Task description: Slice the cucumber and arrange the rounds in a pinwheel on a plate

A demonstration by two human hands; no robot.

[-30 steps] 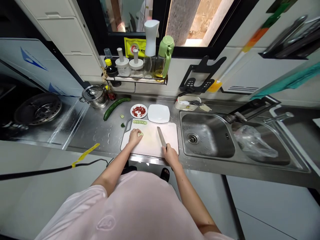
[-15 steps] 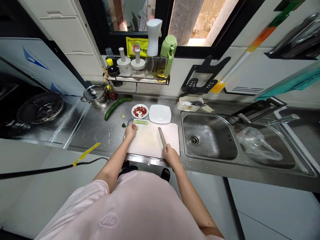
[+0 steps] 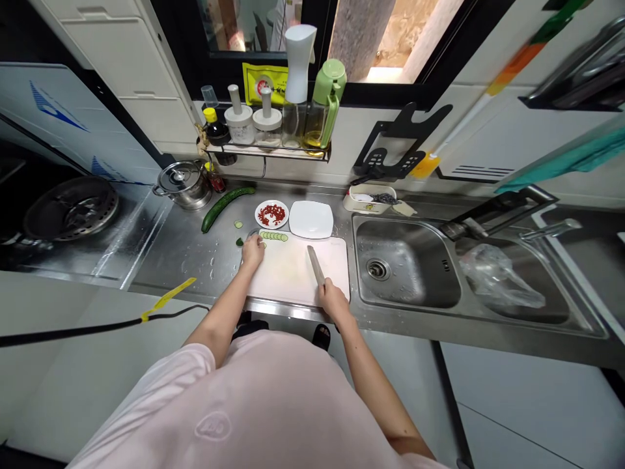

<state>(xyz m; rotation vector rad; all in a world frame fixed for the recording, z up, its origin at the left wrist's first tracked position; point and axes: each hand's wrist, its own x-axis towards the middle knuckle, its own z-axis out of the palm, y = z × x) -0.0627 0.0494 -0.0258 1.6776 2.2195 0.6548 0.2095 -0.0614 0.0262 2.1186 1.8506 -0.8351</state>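
Observation:
My right hand [image 3: 333,301] is closed round the handle of a knife [image 3: 315,264], whose blade lies over the right part of the white cutting board [image 3: 286,280]. At the board's upper left corner is my left hand [image 3: 252,251], its fingers drawn together; what they hold, if anything, is too small to tell. A row of cucumber slices [image 3: 274,236] lies along the board's top edge, just right of that hand. Behind the board stand a plate of chopped red pieces [image 3: 272,215] and a white square plate [image 3: 311,219]. A whole cucumber [image 3: 226,207] rests on the counter.
A lidded steel pot [image 3: 184,185] stands at the back left, with a wok [image 3: 73,208] farther left. To the right is a double sink [image 3: 410,260] with a plastic bag [image 3: 498,277]. Bottles and jars fill a wall shelf [image 3: 266,151] above the counter.
The view has shifted slightly. My left hand has moved a little toward the board's upper left corner, its fingers farther from the slices. My right hand still holds the knife in place.

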